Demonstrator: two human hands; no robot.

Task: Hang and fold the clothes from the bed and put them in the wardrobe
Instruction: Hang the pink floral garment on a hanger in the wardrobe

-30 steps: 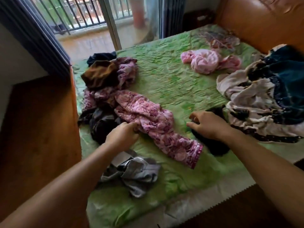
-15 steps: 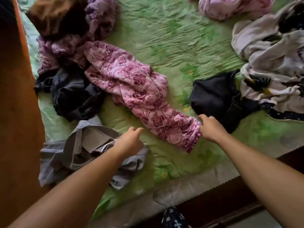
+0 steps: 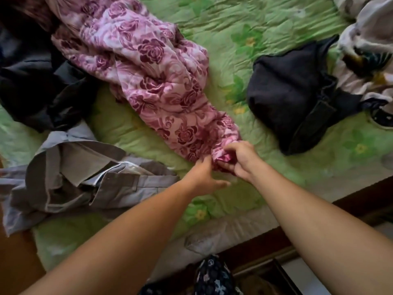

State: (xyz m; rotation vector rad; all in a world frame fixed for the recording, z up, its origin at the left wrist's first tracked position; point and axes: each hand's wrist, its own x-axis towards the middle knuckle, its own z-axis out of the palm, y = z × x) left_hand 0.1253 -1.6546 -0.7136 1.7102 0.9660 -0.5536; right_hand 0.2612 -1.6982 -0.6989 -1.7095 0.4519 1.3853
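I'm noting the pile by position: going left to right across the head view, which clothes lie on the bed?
Grey trousers → pink rose-print garment, its hem gripped by the right hand → black garment → white patterned cloth. The dark garment at far left overlaps the trousers, so it is left out.

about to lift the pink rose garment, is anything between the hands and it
Nothing visible. The right hand grips the near end of the pink rose-print garment and the left hand touches it. Grey trousers and a black garment lie clear on either side. The wardrobe is out of view.
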